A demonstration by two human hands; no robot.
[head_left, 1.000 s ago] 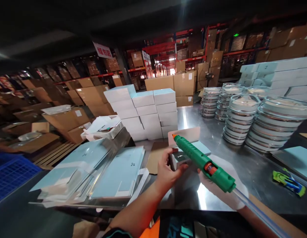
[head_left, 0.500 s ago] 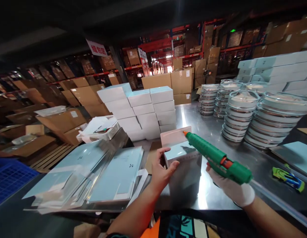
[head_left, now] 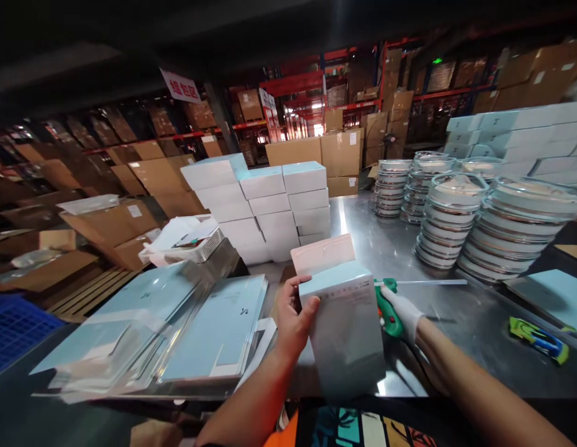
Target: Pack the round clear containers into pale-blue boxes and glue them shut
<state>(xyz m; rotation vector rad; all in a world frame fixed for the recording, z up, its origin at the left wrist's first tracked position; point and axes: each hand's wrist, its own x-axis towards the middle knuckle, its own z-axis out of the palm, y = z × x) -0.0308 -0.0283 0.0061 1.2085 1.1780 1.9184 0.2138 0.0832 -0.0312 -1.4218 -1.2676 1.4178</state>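
Note:
A pale blue and grey carton (head_left: 346, 335) stands upright at the front of the metal table, its far flap (head_left: 325, 251) raised. My bare left hand (head_left: 292, 320) grips the carton's upper left edge, thumb on the near face and fingers over the top. Just right of the carton, my right hand (head_left: 406, 309), in a white glove, is closed around a green glue gun (head_left: 391, 315). A clear glue stick (head_left: 432, 282) sticks out of the gun toward the right. The carton hides the gun's nozzle.
Flat blue sheets (head_left: 213, 332) lie in piles on the left, near a white basket (head_left: 208, 245). White boxes (head_left: 269, 211) are stacked behind the carton. Several stacks of round clear-lidded containers (head_left: 449, 223) stand right, with a yellow-green cutter (head_left: 540, 340) in front of them.
My right hand has brought the glue gun down from above the carton to its right side, turning it so the nozzle is hidden. My left hand and the carton have shifted slightly left.

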